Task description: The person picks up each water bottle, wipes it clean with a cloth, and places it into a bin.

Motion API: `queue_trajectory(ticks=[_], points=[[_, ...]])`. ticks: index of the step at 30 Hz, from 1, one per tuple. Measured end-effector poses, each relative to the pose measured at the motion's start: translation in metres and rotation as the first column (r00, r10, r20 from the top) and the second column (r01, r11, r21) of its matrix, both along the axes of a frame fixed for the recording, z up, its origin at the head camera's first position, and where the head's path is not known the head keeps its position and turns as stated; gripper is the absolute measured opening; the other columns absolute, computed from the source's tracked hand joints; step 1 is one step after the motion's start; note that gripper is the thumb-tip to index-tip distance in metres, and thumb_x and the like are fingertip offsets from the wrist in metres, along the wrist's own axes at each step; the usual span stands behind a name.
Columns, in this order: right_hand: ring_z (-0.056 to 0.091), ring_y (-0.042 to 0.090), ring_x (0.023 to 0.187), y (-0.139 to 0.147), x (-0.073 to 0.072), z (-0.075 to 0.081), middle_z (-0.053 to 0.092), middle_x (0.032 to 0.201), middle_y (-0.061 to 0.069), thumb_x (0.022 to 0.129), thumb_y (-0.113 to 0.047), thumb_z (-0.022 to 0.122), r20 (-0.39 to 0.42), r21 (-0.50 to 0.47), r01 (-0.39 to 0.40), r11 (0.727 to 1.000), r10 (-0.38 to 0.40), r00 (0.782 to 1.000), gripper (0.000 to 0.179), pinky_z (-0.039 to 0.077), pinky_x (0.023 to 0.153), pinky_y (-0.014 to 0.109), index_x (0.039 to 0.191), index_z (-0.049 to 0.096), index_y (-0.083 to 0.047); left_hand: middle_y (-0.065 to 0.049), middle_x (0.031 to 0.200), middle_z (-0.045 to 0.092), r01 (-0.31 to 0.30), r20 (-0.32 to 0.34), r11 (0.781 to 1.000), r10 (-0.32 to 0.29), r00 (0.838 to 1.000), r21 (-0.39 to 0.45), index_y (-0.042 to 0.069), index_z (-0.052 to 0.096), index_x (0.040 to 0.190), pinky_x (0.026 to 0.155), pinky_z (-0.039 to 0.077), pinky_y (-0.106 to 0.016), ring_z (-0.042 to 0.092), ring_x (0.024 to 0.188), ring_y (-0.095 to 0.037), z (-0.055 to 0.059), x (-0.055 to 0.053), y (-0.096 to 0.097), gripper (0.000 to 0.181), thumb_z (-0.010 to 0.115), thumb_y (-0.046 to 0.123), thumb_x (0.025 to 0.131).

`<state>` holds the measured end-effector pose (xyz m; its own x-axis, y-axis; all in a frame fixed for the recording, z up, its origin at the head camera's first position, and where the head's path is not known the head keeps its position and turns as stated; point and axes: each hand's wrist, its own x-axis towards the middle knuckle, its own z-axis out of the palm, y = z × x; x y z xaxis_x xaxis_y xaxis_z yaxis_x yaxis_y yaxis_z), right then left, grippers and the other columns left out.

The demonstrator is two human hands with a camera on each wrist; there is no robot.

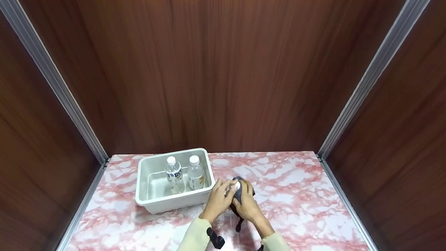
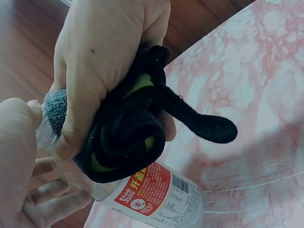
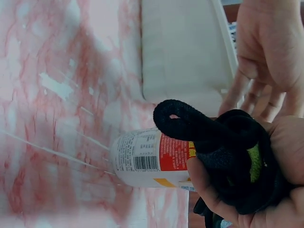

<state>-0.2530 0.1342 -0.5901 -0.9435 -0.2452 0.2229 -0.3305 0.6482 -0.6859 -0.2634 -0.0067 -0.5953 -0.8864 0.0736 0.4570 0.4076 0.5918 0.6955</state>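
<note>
A bottle (image 2: 156,194) with a red and white label and a clear upper part stands tilted between my hands, its base close to the table. My left hand (image 1: 216,200) is at its top end, thumb and fingers around the clear neck near the white cap (image 1: 238,185). My right hand (image 1: 248,205) grips a bunched black and grey cloth (image 2: 126,142) with green patches. That cloth is wrapped against the bottle's upper side, and a black loop (image 3: 178,121) hangs off it. The cloth and fingers hide part of the bottle.
Left of my hands, a pale grey bin (image 1: 174,203) holds two upright clear bottles, one (image 1: 174,174) with a blue label and one (image 1: 195,178) with a white cap. Red and white marbled table (image 1: 296,205) lies beneath, with brown wood-look panels (image 1: 223,76) on three sides.
</note>
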Motion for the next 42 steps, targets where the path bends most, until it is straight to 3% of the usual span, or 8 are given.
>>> queue_trajectory(ticks=[6,15,23,30,36,42], points=[[0.060,0.056,0.104,-0.001,0.002,-0.005,0.021,0.146,0.043,0.091,-0.002,0.064,-0.005,0.013,0.004,1.000,-0.004,1.000,0.071,0.058,0.083,0.058,0.149,0.024,0.009,-0.003,0.098,0.061,-0.008,0.003,1.000,0.008,1.000,0.001,0.021,0.073,0.115,0.083,0.055,-0.039,0.061,0.090,-0.018,-0.001,0.000,0.000,0.022,0.061,0.032,0.100],[0.066,0.046,0.083,-0.004,0.006,-0.011,0.021,0.146,0.044,0.091,-0.004,0.064,-0.031,0.026,0.033,0.999,-0.032,0.999,0.075,0.061,0.071,0.050,0.150,0.020,0.012,-0.002,0.095,0.058,-0.013,0.012,1.000,0.014,1.000,-0.007,0.021,0.072,0.116,0.080,0.054,-0.039,0.059,0.086,-0.017,-0.001,0.000,0.000,0.022,0.060,0.031,0.100],[0.067,0.045,0.084,-0.005,0.007,-0.015,0.017,0.145,0.047,0.093,-0.004,0.064,-0.021,0.009,0.044,0.999,-0.043,0.999,0.078,0.061,0.072,0.047,0.151,0.015,0.012,-0.003,0.096,0.059,-0.018,-0.003,1.000,0.018,1.000,-0.001,0.023,0.072,0.120,0.081,0.054,-0.039,0.059,0.087,-0.017,-0.002,0.000,0.001,0.024,0.061,0.031,0.100],[0.066,0.044,0.082,-0.005,0.009,-0.025,0.021,0.143,0.048,0.091,-0.005,0.067,-0.059,0.009,0.072,0.997,-0.071,0.996,0.079,0.061,0.069,0.048,0.149,0.018,0.015,-0.002,0.096,0.059,-0.022,-0.008,1.000,0.022,1.000,-0.007,0.022,0.072,0.117,0.083,0.054,-0.039,0.061,0.089,-0.019,-0.003,0.000,0.002,0.022,0.061,0.028,0.099],[0.067,0.048,0.081,-0.004,0.012,-0.038,0.021,0.143,0.048,0.095,-0.014,0.067,0.014,-0.007,0.099,0.995,-0.099,0.995,0.079,0.060,0.073,0.053,0.149,0.017,0.014,-0.001,0.095,0.058,-0.025,-0.019,1.000,0.026,1.000,0.011,0.022,0.073,0.117,0.084,0.053,-0.038,0.060,0.089,-0.018,-0.003,0.001,0.002,0.023,0.062,0.030,0.099],[0.064,0.051,0.096,-0.004,0.011,-0.049,0.023,0.141,0.047,0.095,-0.017,0.068,0.051,0.005,0.108,0.994,-0.108,0.993,0.081,0.058,0.085,0.055,0.148,0.017,0.017,-0.001,0.090,0.057,-0.017,-0.029,1.000,0.017,0.999,0.012,0.023,0.072,0.119,0.071,0.045,-0.027,0.045,0.075,-0.007,-0.005,-0.001,0.001,0.025,0.061,0.033,0.099]])
